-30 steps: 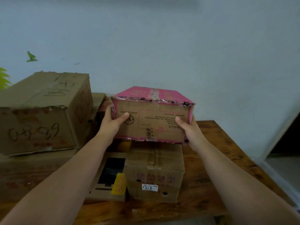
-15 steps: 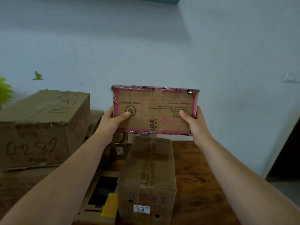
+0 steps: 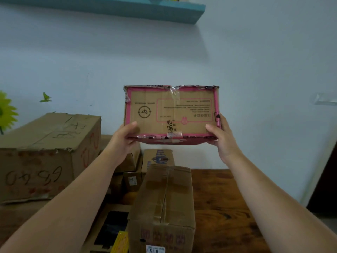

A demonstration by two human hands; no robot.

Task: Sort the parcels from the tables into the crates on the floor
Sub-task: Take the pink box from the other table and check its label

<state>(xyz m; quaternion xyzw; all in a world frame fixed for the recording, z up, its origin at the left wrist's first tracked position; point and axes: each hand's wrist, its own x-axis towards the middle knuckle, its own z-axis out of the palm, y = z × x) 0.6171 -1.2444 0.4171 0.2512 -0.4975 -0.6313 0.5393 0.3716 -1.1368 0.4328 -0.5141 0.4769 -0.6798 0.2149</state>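
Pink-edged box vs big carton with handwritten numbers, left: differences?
The pink-edged box is held in the air by the left hand and right hand; the big carton sits untouched. The pink-edged box has pink borders and upside-down print; the big carton is plain with handwritten marks. The big carton looks bulkier than the pink-edged box. Both are worn brown cardboard.

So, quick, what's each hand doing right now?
Left hand: holding the pink-edged box at its lower left corner.
Right hand: holding the same box at its lower right corner.
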